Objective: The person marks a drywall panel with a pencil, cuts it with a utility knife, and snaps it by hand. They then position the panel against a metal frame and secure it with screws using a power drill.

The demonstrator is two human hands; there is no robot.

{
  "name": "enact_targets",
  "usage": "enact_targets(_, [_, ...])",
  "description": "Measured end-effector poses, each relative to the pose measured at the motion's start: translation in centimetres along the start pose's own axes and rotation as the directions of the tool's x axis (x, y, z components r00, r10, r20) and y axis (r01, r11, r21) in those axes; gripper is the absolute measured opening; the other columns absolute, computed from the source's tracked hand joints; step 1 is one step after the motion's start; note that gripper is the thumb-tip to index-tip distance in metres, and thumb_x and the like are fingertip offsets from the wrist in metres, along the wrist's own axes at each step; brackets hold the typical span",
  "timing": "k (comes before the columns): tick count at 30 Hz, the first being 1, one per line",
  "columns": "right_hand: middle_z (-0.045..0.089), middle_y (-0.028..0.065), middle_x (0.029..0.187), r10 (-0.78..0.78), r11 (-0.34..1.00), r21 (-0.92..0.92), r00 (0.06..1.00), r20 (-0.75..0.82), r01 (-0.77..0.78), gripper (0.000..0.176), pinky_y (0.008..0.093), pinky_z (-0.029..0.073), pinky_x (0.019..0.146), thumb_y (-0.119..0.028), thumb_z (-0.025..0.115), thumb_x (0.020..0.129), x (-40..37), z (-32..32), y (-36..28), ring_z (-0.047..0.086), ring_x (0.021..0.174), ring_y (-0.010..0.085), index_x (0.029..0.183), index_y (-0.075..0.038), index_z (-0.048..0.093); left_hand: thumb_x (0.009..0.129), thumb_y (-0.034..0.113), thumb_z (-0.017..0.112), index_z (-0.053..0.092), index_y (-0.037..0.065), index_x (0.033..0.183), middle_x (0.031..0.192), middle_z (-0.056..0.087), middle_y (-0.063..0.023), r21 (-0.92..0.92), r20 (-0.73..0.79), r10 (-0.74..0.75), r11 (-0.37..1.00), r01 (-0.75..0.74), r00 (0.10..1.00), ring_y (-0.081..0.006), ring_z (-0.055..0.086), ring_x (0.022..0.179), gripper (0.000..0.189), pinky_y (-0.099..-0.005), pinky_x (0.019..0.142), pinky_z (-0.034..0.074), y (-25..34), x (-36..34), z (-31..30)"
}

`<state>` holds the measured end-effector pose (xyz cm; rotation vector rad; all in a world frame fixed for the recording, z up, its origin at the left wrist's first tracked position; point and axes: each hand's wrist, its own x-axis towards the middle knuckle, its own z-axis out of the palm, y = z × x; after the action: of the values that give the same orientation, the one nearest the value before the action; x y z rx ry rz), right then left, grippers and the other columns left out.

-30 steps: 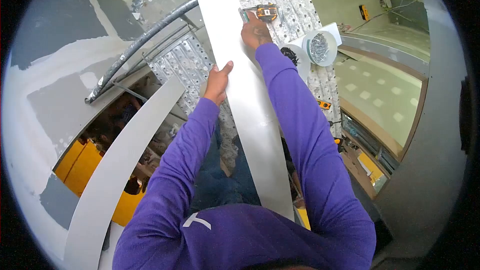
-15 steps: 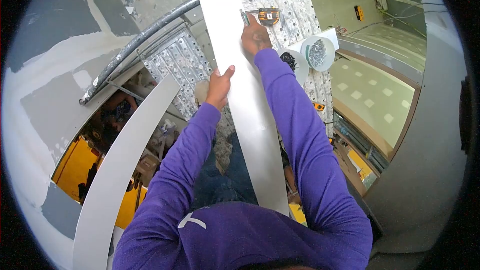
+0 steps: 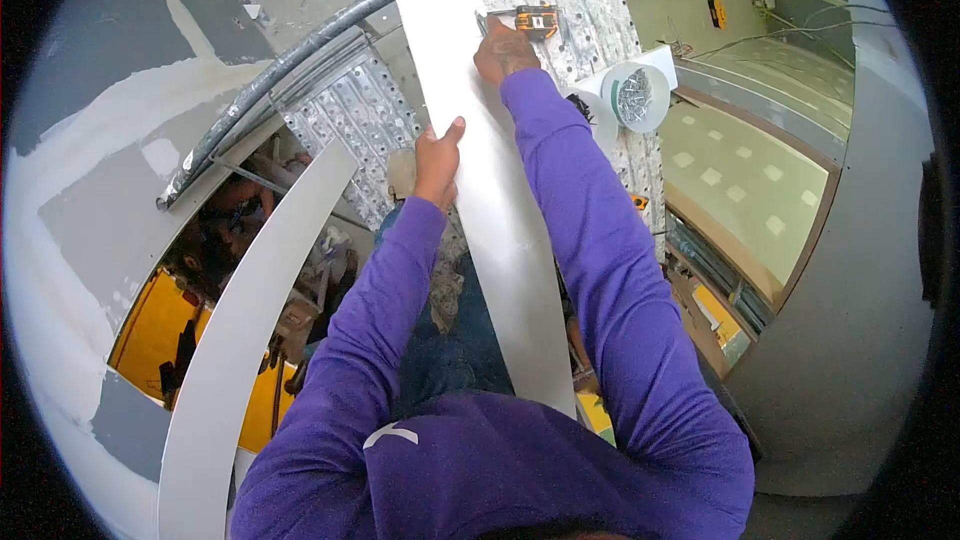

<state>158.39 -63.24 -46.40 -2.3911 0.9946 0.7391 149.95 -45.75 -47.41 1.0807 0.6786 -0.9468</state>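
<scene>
A long white board (image 3: 510, 230) runs from the top of the view down to my torso. My left hand (image 3: 437, 165) is wrapped round its left edge, thumb on top. Farther up, my right hand (image 3: 505, 50) is closed at the right edge, fingers pinching a slim, pen-sized tool (image 3: 482, 23) whose kind I cannot make out. Just right of those fingers, an orange-and-black tape measure (image 3: 537, 22) lies on the perforated metal platform (image 3: 600, 0). Beneath the right forearm, the platform is partly hidden.
White buckets, one with many screws (image 3: 635, 97), stand at the right. A second white strip (image 3: 250, 320) slants along the left. A curved metal rail (image 3: 290, 70) crosses behind. Below the platform, a person's arm (image 3: 240, 200) shows among clutter. Grey wall panels (image 3: 850, 340) flank the right.
My right hand has shifted slightly left and down, its fingers now more over the board's edge. My left hand keeps its hold. The view has shifted slightly.
</scene>
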Motion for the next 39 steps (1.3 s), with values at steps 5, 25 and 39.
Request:
enact_targets(5, [0.066, 0.0228, 0.117, 0.042, 0.997, 0.065, 0.998, 0.038, -0.045, 0.046, 0.0393, 0.048, 0.1, -0.013, 0.045, 0.09, -2.2, -0.3, 0.7, 0.063, 0.112, 0.0362, 0.134, -0.005, 0.055, 0.095, 0.01, 0.063, 0.057, -0.007, 0.118, 0.109, 0.067, -0.0139, -0.01, -0.04, 0.027, 1.0, -0.027, 0.999, -0.021, 0.065, 0.093, 0.03, -0.0346, 0.082, 0.052, 0.2, -0.2, 0.6])
enact_targets(25, [0.061, 0.0283, 0.125, 0.661, 0.703, 0.558, 0.694, -0.286, -0.44, 0.065, 0.0436, 0.046, 0.101, -0.036, 0.059, 0.093, -16.6, 9.0, 40.8, 0.059, 0.117, 0.041, 0.143, 0.001, 0.041, 0.101, 0.028, 0.054, 0.043, -0.007, 0.135, 0.129, 0.058, -0.0206, 0.022, 0.074, 0.035, 0.999, -0.037, 0.997, -0.0344, 0.059, 0.117, 0.05, -0.0483, 0.099, 0.05, 3.9, -9.6, -3.0])
enact_targets(39, [0.057, 0.0086, 0.065, -0.301, 0.633, 0.636, 0.897, -0.322, 0.441, 0.053, 0.0326, 0.045, 0.062, -0.052, 0.064, 0.091, -32.6, -19.5, 18.0, 0.053, 0.064, 0.0151, 0.08, -0.001, 0.065, 0.103, 0.029, 0.052, 0.043, 0.004, 0.138, 0.129, 0.057, -0.0128, 0.067, 0.306, 0.103, 0.989, -0.129, 0.947, -0.0283, 0.059, 0.116, 0.044, -0.0472, 0.098, 0.051, -9.6, -32.7, 7.2])
